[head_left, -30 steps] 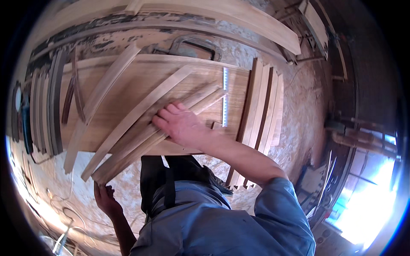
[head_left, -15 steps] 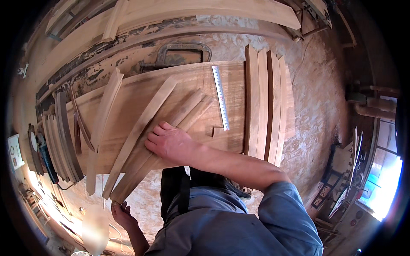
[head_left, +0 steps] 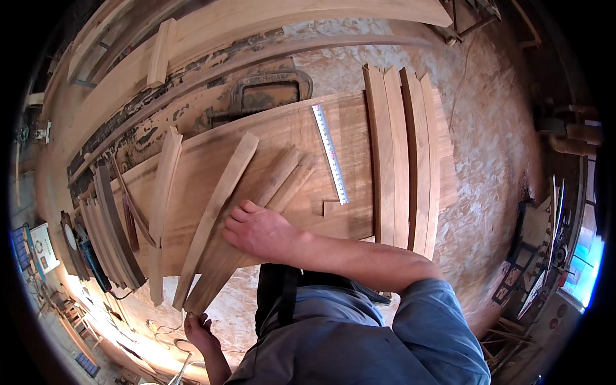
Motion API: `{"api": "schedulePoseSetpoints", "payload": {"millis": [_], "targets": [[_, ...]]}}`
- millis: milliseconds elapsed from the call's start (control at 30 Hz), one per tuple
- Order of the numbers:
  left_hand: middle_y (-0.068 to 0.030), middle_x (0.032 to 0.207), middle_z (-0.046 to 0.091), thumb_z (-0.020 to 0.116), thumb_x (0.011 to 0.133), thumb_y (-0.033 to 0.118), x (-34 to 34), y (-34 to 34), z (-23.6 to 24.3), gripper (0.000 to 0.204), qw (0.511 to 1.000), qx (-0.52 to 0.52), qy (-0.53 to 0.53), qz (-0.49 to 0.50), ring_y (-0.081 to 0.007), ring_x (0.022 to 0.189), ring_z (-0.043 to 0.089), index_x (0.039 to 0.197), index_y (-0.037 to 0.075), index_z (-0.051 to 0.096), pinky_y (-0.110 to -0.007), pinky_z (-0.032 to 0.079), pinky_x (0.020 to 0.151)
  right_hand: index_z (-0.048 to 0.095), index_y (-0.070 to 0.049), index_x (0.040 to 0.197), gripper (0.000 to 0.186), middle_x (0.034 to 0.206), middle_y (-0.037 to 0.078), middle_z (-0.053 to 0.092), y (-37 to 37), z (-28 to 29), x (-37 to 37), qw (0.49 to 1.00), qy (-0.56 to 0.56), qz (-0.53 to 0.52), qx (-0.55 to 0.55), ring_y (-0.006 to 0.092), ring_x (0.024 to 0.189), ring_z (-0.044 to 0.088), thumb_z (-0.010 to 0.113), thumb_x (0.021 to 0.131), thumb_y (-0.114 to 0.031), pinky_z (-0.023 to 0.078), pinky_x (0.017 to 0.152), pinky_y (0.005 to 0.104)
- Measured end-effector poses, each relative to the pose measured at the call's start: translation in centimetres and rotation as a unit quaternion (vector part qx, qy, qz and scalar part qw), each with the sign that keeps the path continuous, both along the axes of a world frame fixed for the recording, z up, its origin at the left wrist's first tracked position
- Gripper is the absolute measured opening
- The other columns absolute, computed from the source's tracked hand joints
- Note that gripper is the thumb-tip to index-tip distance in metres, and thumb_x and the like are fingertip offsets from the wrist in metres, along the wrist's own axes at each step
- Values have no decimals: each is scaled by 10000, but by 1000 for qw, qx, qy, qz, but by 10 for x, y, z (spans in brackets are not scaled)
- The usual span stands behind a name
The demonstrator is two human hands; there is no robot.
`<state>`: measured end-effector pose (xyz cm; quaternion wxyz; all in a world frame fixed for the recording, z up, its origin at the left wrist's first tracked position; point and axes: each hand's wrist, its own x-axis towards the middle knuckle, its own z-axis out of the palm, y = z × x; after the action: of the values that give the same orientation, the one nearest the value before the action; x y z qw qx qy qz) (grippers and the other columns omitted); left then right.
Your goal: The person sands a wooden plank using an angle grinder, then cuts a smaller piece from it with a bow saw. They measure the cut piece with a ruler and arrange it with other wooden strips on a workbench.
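Note:
My right hand (head_left: 264, 232) lies over a pair of wooden strips (head_left: 273, 176) side by side on a broad wooden board (head_left: 295, 131), its fingers curled over their edge. The strips slant toward me and overhang the board's near edge. Down at their near end, my left hand (head_left: 200, 330) has its thumb against the wood and its fingers bent, partly in shadow. Just left of the pair lies another wooden strip (head_left: 221, 205), nearly meeting it at the near end. A steel ruler (head_left: 331, 154) and a small angled wood piece (head_left: 330, 207) are to the right.
Several long strips (head_left: 398, 154) stand across the board's right end. Another strip (head_left: 165, 212) and a stack of curved pieces (head_left: 112, 228) are at left, beside a power tool (head_left: 93, 260). A C-clamp (head_left: 266, 90) sits beyond the board, near long planks (head_left: 308, 13).
The whole view has shifted and turned slightly. Both hands keep their places on the strips. A pale blurred shape at the lower left is no longer seen.

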<state>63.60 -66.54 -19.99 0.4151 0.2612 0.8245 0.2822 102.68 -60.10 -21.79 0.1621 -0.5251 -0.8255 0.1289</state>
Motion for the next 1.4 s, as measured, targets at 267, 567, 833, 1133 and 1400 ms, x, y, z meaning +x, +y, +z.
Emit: {"api": "schedulePoseSetpoints", "payload": {"millis": [267, 567, 833, 1133, 1400], "targets": [[-29, 909, 665, 617, 955, 271, -5, 4, 2, 260, 1000, -3, -21, -15, -119, 716, 624, 1116, 68, 605, -244, 466, 556, 644, -128, 947, 160, 934, 1, 587, -1, -6, 0, 999, 14, -11, 36, 189, 1011, 530, 582, 824, -210, 365, 916, 334], [-11, 869, 650, 582, 973, 239, 6, 9, 10, 188, 1000, -22, 1, -15, -106, 698, 617, 1066, 76, 595, -233, 472, 558, 609, -102, 1026, 229, 989, 19, 569, -1, -7, 1, 1000, 18, 10, 4, 195, 1040, 526, 570, 826, -205, 372, 933, 334], [-25, 846, 649, 573, 976, 222, 0, 13, 9, 160, 999, -29, -4, -21, -121, 664, 621, 1015, 71, 608, -237, 483, 536, 613, -108, 972, 186, 927, 15, 556, 0, -10, -1, 999, 40, -4, 15, 190, 985, 532, 570, 820, -205, 375, 914, 332], [-36, 837, 647, 588, 963, 226, 8, 15, 14, 198, 998, -44, 12, -31, -129, 678, 624, 1046, 48, 607, -241, 491, 548, 615, -104, 968, 194, 933, 18, 555, -4, -10, 5, 999, 46, -8, 23, 190, 985, 530, 581, 805, -203, 380, 898, 333], [-82, 832, 633, 595, 949, 242, 20, 11, 22, 274, 997, -63, 20, -46, -182, 685, 631, 1060, -9, 602, -292, 523, 596, 596, -67, 1116, 404, 1006, 58, 582, -6, 3, 15, 996, 65, 32, -54, 211, 1016, 543, 652, 735, -191, 402, 922, 347]]}}
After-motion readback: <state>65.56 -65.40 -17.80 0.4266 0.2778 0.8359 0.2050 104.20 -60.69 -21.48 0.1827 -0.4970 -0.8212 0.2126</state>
